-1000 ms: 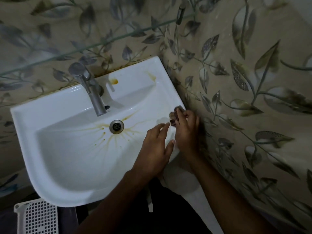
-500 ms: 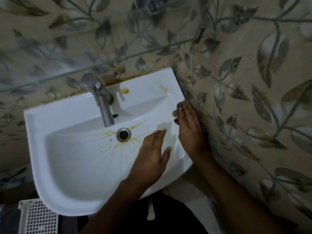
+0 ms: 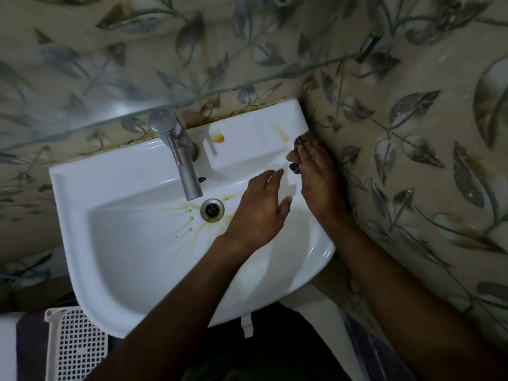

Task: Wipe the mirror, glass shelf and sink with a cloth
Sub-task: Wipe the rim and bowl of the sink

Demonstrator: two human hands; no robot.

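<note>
A white sink (image 3: 115, 270) with rust-yellow stains around its drain (image 3: 212, 210) fills the middle of the view. My right hand (image 3: 316, 177) lies flat on the sink's right rim against the side wall, pressing a small dark cloth (image 3: 298, 143) whose edges show past the fingertips. My left hand (image 3: 261, 213) hovers over the basin right of the drain, fingers apart and empty. A glass shelf (image 3: 192, 99) runs above the sink along the back wall. No mirror is in view.
A metal tap (image 3: 178, 155) stands at the sink's back, spout over the drain. Leaf-patterned tiled walls (image 3: 412, 133) close in behind and to the right. A white perforated basket (image 3: 74, 345) sits on the floor at the lower left.
My right hand with the cloth has slid along the right rim toward the back corner of the sink. My left hand followed over the basin, staying open.
</note>
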